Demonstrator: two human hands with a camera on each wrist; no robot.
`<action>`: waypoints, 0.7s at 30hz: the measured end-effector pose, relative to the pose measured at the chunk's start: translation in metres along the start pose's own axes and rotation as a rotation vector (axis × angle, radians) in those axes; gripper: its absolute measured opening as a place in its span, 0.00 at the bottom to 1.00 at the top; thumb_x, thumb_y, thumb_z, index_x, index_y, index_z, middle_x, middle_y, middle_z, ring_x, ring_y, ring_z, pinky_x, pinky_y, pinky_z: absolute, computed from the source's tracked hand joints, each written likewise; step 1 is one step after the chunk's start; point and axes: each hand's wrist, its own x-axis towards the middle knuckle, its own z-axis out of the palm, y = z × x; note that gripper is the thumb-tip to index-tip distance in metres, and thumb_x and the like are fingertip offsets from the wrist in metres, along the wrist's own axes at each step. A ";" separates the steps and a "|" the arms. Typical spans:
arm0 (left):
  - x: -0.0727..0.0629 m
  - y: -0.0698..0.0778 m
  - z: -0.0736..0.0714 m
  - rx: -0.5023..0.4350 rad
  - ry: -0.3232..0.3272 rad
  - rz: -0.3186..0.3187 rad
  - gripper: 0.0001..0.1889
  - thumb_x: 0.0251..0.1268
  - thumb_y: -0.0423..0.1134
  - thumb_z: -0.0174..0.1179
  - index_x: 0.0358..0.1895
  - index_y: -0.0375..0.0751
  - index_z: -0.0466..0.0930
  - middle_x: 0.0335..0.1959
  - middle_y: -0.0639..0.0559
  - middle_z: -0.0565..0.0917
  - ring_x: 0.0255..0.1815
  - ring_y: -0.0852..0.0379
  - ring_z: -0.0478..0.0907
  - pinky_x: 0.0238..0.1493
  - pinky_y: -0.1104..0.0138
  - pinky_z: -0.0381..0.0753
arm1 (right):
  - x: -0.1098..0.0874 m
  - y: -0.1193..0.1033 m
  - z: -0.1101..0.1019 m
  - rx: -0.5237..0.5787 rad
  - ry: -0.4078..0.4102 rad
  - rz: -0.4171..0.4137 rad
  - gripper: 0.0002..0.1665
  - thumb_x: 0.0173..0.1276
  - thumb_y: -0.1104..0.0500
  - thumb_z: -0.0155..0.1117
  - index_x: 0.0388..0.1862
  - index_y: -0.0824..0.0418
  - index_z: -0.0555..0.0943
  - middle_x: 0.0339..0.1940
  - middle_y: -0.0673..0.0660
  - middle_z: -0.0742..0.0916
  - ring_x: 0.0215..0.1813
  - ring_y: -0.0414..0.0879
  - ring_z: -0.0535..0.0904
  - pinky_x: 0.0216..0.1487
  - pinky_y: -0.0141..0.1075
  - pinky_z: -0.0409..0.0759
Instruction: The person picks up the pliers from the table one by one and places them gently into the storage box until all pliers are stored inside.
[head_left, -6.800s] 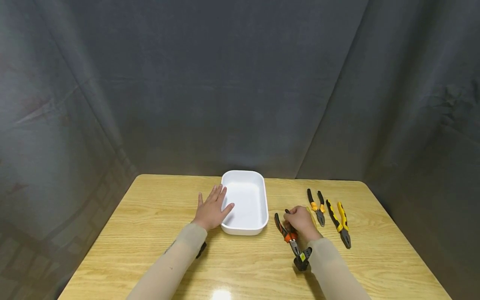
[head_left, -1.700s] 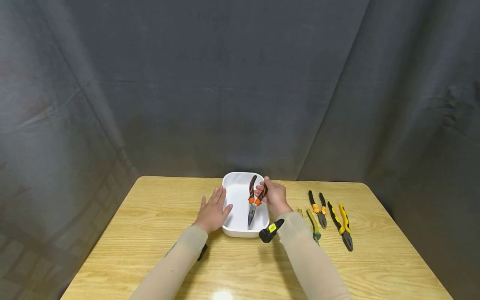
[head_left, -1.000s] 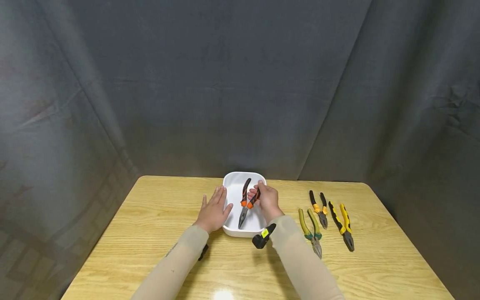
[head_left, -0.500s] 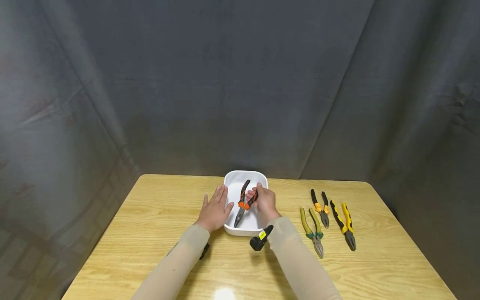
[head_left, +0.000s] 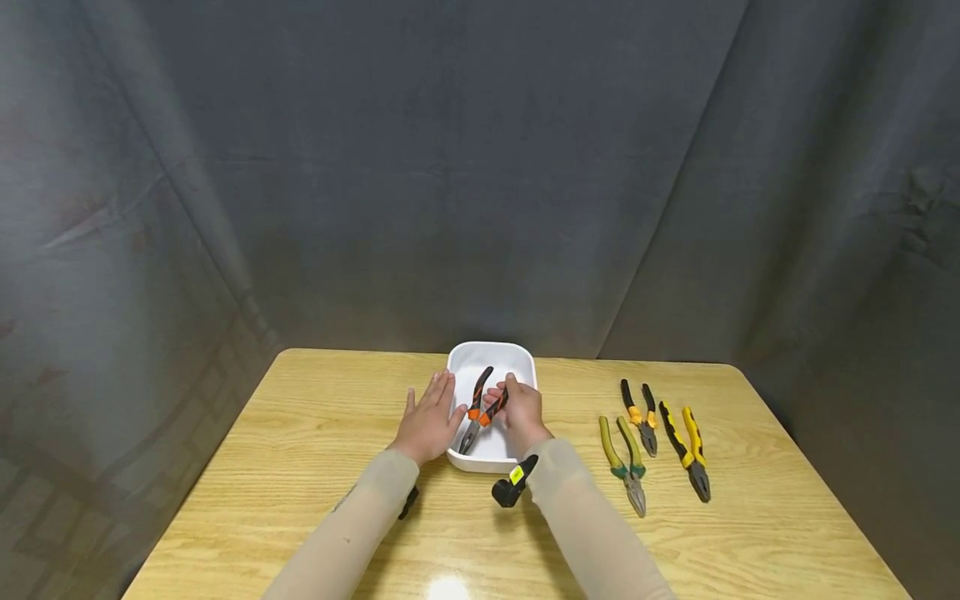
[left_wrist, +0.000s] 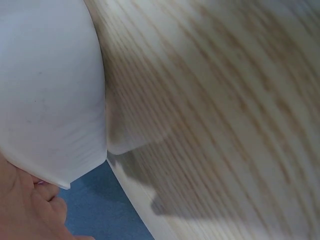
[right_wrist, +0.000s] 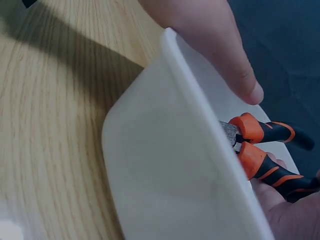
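In the head view my left hand, fingers extended, rests on the left rim of a deep white tray. Its thumb reaches over the rim. My right hand is inside the tray, holding the right handle of long-nose pliers with black and orange grips. The handles are spread, and the nose slants down toward the tray's near left corner. In the right wrist view the tray wall hides the tip of the nose, while the orange collars of the pliers show above the rim.
To the right on the wooden table lie pliers with green-yellow handles, smaller ones with black and orange-yellow handles, and longer ones with yellow and black handles. A dark grey curtain stands behind the table.
My right hand took the orange-black pliers from the table right of the tray and brought them into it. Lately it has moved left and slightly lower. My left hand stays at the rim.
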 end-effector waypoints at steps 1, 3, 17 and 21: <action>0.000 0.000 0.000 0.004 -0.004 -0.003 0.35 0.82 0.54 0.40 0.80 0.34 0.52 0.82 0.42 0.52 0.83 0.43 0.46 0.78 0.37 0.41 | 0.000 0.001 0.000 0.000 0.004 0.002 0.24 0.84 0.57 0.46 0.49 0.82 0.75 0.37 0.71 0.88 0.31 0.48 0.87 0.43 0.42 0.89; 0.000 0.000 0.000 0.009 -0.009 -0.006 0.35 0.82 0.55 0.39 0.81 0.34 0.52 0.83 0.43 0.52 0.83 0.44 0.46 0.78 0.37 0.41 | 0.001 0.003 0.001 0.005 0.010 0.003 0.23 0.84 0.58 0.46 0.48 0.81 0.76 0.36 0.69 0.88 0.31 0.47 0.87 0.42 0.42 0.89; 0.000 -0.003 0.002 0.001 -0.006 -0.008 0.36 0.82 0.55 0.40 0.81 0.35 0.51 0.83 0.44 0.51 0.83 0.46 0.44 0.78 0.38 0.40 | 0.002 0.011 0.002 -0.055 0.007 0.018 0.25 0.84 0.55 0.45 0.52 0.79 0.76 0.40 0.70 0.88 0.36 0.49 0.88 0.44 0.41 0.88; 0.000 -0.002 0.001 -0.006 -0.006 -0.004 0.36 0.82 0.55 0.41 0.81 0.34 0.51 0.83 0.43 0.51 0.83 0.45 0.45 0.78 0.38 0.40 | 0.003 0.011 0.002 -0.042 0.007 0.026 0.24 0.84 0.56 0.45 0.52 0.79 0.75 0.39 0.69 0.87 0.35 0.48 0.87 0.44 0.41 0.88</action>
